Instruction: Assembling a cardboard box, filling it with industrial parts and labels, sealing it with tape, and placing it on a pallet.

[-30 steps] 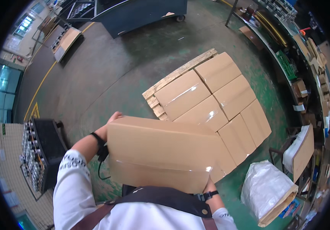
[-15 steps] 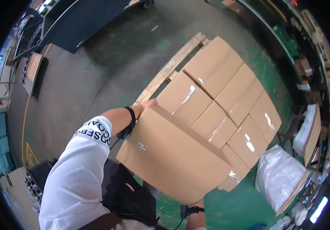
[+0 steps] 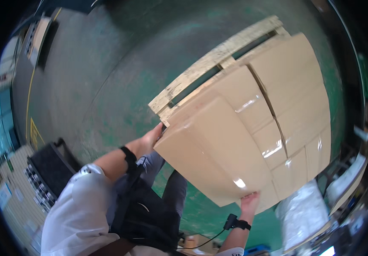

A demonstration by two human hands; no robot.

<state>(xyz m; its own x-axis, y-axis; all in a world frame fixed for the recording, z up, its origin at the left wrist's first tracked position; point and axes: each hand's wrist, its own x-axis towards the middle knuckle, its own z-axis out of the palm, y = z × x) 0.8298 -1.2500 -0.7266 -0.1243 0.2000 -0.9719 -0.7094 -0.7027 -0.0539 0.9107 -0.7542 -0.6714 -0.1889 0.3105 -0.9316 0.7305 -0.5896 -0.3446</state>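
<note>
A brown cardboard box with a strip of shiny clear tape sits low at the near left of a group of similar taped boxes. These boxes rest on a wooden pallet. At the box's left end, my left hand grips its side, the fingertips partly hidden beside the pallet's corner. My right hand has its fingers curled against the box's near right edge. Black straps with small devices circle both wrists.
Clear plastic wrapping covers a bulky load at the lower right. A dark case stands at the left, beside a yellow floor line. Behind my legs lies another carton. Shelving runs along the right.
The box has gone down from its raised, tilted position to the level of the neighbouring boxes. My right hand has come into view at its near edge, and my view has leaned closer.
</note>
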